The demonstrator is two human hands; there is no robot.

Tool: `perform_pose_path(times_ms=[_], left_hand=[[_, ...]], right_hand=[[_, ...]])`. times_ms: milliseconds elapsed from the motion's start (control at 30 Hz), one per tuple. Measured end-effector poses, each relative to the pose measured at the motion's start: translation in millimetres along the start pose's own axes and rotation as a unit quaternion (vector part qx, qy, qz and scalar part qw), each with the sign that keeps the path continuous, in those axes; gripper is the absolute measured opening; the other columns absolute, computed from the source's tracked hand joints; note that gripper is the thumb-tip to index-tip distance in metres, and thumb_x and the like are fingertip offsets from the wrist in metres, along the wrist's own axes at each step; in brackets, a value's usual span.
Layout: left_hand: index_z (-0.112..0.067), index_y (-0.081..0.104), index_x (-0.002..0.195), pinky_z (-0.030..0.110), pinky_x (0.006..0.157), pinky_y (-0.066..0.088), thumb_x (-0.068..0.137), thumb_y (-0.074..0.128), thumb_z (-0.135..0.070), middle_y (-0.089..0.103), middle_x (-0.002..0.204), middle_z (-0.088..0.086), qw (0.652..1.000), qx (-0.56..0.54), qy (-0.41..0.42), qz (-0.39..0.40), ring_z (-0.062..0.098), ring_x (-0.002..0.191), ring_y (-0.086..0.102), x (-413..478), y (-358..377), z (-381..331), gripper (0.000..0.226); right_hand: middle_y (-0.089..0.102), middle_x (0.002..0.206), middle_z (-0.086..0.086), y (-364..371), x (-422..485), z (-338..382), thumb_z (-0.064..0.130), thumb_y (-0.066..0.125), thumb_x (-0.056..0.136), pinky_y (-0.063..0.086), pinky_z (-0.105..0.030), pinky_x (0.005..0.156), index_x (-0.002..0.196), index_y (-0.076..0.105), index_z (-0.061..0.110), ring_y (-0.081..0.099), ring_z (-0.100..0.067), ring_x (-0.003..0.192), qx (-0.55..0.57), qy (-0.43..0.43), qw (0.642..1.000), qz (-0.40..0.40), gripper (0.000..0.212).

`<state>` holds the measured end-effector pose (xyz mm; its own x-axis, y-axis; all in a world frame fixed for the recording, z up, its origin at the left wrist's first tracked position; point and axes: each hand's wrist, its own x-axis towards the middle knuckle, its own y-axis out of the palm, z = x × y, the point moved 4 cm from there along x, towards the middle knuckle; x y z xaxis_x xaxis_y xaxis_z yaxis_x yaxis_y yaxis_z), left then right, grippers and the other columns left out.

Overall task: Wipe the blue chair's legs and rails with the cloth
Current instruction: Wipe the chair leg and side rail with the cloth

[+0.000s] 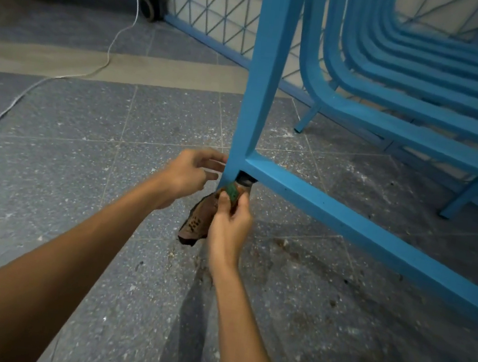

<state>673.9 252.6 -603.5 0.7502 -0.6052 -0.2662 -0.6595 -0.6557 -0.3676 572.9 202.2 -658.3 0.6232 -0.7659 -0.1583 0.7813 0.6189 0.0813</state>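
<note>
Brown cloth (195, 223) is pinched in the right hand (230, 225) at one leg (258, 92) foot; the left hand (193, 171) grip cannot be told; rails (347, 222) are judged outstanding.

Cloth (199, 221) held at chair leg (260, 77) foot, below rail (362, 227); left hand (190, 174) placed left of leg, right hand (230, 228) before it; cable (109, 51) laid on floor (67, 158) behind-left.

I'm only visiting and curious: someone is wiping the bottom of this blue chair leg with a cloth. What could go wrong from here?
The brown cloth hangs close to the gritty floor, so it may pick up dirt and smear it on the chair leg. The right hand pinches the cloth just under the lower rail and might knock against it. The white cable on the floor could trip someone.
</note>
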Motion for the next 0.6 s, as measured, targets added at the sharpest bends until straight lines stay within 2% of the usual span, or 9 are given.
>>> perform_pose_path(times_ms=[67, 167, 267, 367, 433, 533, 600], left_hand=[[-0.021, 0.055, 0.122, 0.012, 0.067, 0.045, 0.081, 0.029, 0.024, 0.061, 0.117, 0.000, 1.000, 0.023, 0.000, 0.019, 0.012, 0.111, 0.055, -4, 6, 2, 0.066], [-0.019, 0.050, 0.132, 0.019, 0.081, 0.043, 0.083, 0.028, 0.022, 0.058, 0.117, 0.000, 0.998, 0.054, 0.005, 0.026, 0.013, 0.115, 0.051, -9, 9, 2, 0.068], [-0.015, 0.049, 0.136, 0.030, 0.099, 0.043, 0.082, 0.033, 0.020, 0.058, 0.125, 0.004, 0.996, 0.076, 0.024, 0.030, 0.017, 0.122, 0.050, -16, 9, -3, 0.067], [-0.013, 0.053, 0.133, 0.035, 0.092, 0.050, 0.084, 0.054, 0.009, 0.062, 0.119, 0.004, 0.998, 0.046, 0.018, 0.031, 0.020, 0.111, 0.058, -26, 11, -8, 0.054], [-0.013, 0.059, 0.127, 0.042, 0.095, 0.051, 0.080, 0.064, 0.000, 0.067, 0.114, 0.003, 1.000, 0.018, 0.018, 0.005, 0.022, 0.107, 0.062, -29, 11, -14, 0.049], [-0.013, 0.061, 0.124, 0.034, 0.102, 0.045, 0.083, 0.050, 0.005, 0.066, 0.114, -0.002, 0.997, 0.018, 0.038, -0.071, 0.015, 0.109, 0.059, -33, 9, -29, 0.047], [-0.013, 0.058, 0.128, 0.034, 0.101, 0.046, 0.084, 0.041, 0.009, 0.065, 0.120, 0.001, 0.993, 0.001, 0.058, -0.104, 0.016, 0.115, 0.057, -40, 8, -44, 0.052]], right_hand=[[0.065, 0.100, 0.000, 3, 8, -15, 0.007, 0.047, 0.097, 0.048, -0.027, 0.081, 0.125, 0.056, 0.019, 0.061, -0.016, 0.095, -0.021, 0.085, 0.996, -0.007, 0.032], [0.064, 0.087, -0.003, 8, 18, -22, 0.005, 0.044, 0.093, 0.046, -0.030, 0.071, 0.110, 0.063, 0.016, 0.060, -0.022, 0.083, -0.011, 0.192, 0.981, -0.010, 0.028], [0.066, 0.087, -0.007, 10, 19, -4, 0.004, 0.046, 0.089, 0.049, -0.033, 0.068, 0.108, 0.065, 0.014, 0.062, -0.023, 0.079, 0.033, 0.185, 0.982, -0.037, 0.029], [0.065, 0.083, -0.006, 4, 8, 34, -0.005, 0.045, 0.089, 0.048, -0.027, 0.061, 0.107, 0.063, 0.009, 0.061, -0.017, 0.071, 0.153, 0.163, 0.974, -0.031, 0.029], [0.063, 0.084, -0.009, -3, -2, 55, -0.010, 0.042, 0.090, 0.049, -0.027, 0.062, 0.107, 0.060, 0.005, 0.060, -0.018, 0.073, 0.253, 0.174, 0.952, -0.016, 0.029], [0.062, 0.087, -0.013, -21, -24, 71, -0.008, 0.041, 0.093, 0.054, -0.023, 0.055, 0.114, 0.054, 0.001, 0.061, -0.017, 0.076, 0.345, 0.214, 0.914, -0.017, 0.026], [0.064, 0.089, -0.013, -42, -44, 82, -0.004, 0.044, 0.094, 0.053, -0.020, 0.052, 0.114, 0.055, -0.001, 0.062, -0.016, 0.076, 0.338, 0.213, 0.916, -0.038, 0.023]])
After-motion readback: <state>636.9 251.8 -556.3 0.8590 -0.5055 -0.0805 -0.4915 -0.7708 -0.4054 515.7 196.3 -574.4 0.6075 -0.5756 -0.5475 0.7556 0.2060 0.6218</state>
